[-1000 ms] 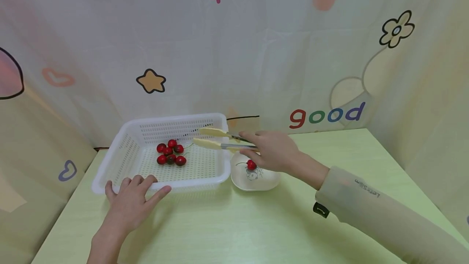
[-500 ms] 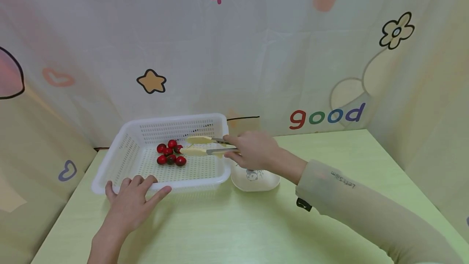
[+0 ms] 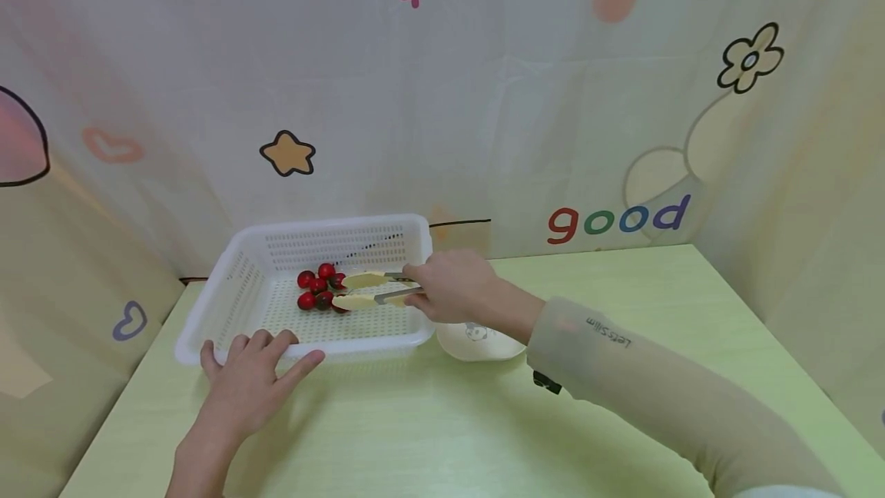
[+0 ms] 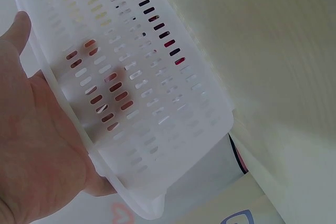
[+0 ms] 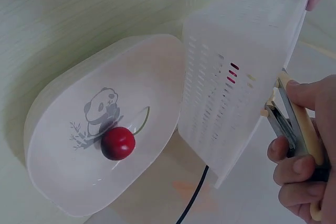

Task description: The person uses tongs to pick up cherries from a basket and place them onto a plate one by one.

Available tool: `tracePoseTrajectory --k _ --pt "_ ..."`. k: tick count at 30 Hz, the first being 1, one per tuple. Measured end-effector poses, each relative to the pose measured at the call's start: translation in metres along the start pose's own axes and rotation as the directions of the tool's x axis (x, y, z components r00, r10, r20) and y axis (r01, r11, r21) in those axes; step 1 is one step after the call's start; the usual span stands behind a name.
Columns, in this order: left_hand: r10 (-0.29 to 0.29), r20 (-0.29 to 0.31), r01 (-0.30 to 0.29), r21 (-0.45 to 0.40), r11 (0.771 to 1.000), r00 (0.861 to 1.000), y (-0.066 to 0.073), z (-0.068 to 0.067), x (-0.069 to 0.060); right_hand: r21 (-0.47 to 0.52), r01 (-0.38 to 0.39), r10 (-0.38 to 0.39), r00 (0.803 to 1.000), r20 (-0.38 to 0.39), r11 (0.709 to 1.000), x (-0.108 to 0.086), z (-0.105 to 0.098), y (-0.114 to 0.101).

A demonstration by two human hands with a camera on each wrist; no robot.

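A white slotted plastic basket (image 3: 376,329) holds several dark red cherries (image 3: 318,286) on its floor. My left hand (image 3: 245,383) grips the basket's near rim, its fingers hooked over into the basket; through the wall slots in the left wrist view they show as reddish patches. In my right hand (image 3: 452,287) is a pair of tongs (image 3: 383,298) with pale yellow tips. The tips stand apart at the right-hand cherries, partly covering two of them; whether they touch is unclear. A single cherry (image 5: 118,143) with a green stem lies in a white panda-print dish (image 5: 58,177).
The dish stands against the basket's right side, partly under my right forearm in the head view. Both rest on a pale green table (image 3: 415,436). Behind hangs a printed curtain (image 3: 512,98), close to the table's back edge.
My right hand has moved left and slightly down, carrying the tongs from above the basket's right side to the cherries. It now covers the cherry in the dish. My left hand has stayed put.
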State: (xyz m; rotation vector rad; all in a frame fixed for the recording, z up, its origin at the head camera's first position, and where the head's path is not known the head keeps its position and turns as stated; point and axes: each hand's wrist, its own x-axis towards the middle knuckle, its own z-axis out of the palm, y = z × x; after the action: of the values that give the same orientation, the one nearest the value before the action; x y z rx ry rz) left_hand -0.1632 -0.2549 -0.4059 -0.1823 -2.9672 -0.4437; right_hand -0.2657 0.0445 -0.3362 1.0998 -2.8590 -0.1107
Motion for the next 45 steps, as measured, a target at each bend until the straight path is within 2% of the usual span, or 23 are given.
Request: tracePoseTrajectory --k 8,22,39,45 --pt "-0.003 0.004 0.003 0.004 1.000 1.000 0.002 0.000 -0.003 0.005 -0.032 0.031 0.998 0.061 0.999 0.008 0.001 -0.007" --pt "-0.012 0.019 0.012 0.006 1.000 1.000 0.003 0.000 -0.003 -0.020 -0.056 0.057 0.993 0.105 0.998 0.017 0.010 -0.015" --pt "-0.009 0.010 0.009 0.006 1.000 1.000 0.002 0.000 -0.001 -0.052 -0.017 0.019 0.999 0.041 0.999 0.016 0.009 -0.015" --pt "-0.009 0.016 0.009 0.007 1.000 1.000 0.001 -0.001 -0.001 -0.012 -0.005 0.005 1.000 0.016 1.000 0.015 0.006 -0.013"
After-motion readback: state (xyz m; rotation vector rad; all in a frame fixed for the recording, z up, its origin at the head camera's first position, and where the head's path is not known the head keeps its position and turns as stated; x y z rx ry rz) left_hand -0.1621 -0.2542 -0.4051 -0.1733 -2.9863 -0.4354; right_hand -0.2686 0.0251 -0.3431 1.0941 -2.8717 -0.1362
